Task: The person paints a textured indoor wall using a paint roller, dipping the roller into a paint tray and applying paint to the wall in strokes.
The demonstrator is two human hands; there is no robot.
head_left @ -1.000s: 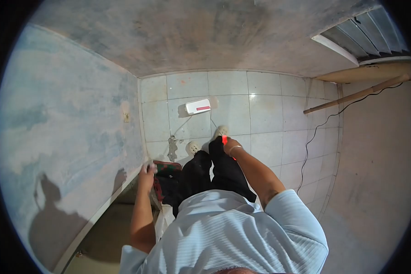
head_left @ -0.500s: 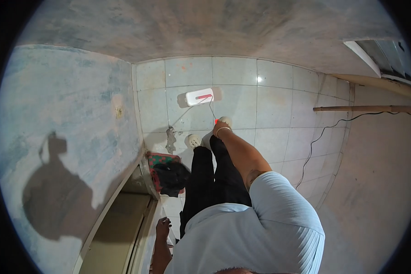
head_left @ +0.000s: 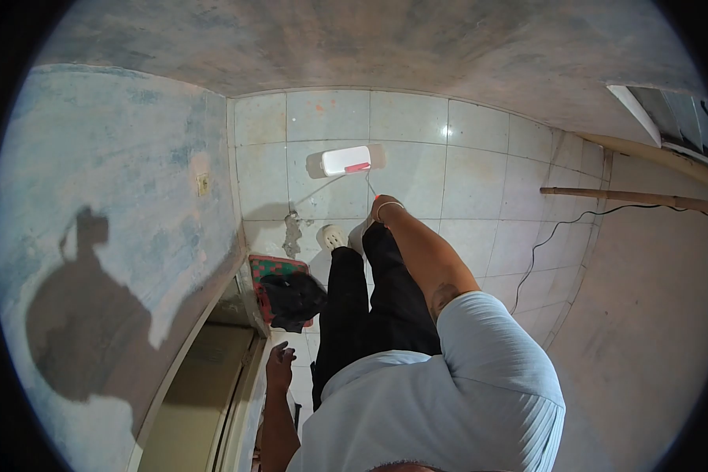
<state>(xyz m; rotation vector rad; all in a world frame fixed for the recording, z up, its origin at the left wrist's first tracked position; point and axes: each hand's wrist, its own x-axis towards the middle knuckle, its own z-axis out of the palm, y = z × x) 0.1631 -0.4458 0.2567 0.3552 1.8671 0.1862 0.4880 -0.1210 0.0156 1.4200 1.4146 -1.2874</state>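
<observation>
My right hand (head_left: 382, 209) is closed round the handle of a paint roller, whose thin wire frame runs up to a red roller head (head_left: 357, 167). That head lies over the lower right side of a white tray (head_left: 344, 160) on the tiled floor. A light band circles my right wrist. Lower left, beside my body, my left hand (head_left: 281, 363) hangs with its fingers apart and nothing in it.
A dark cloth (head_left: 293, 299) lies on a red and green mat (head_left: 263, 271) by the doorway. A wooden pole (head_left: 606, 193) and a black cable (head_left: 556, 228) are at the right. My shoe (head_left: 333, 236) stands below the tray. Walls rise ahead and at the left.
My left hand has risen a little and its fingers are more spread. The red roller head has shifted slightly down and right against the tray. My right hand has moved slightly up.
</observation>
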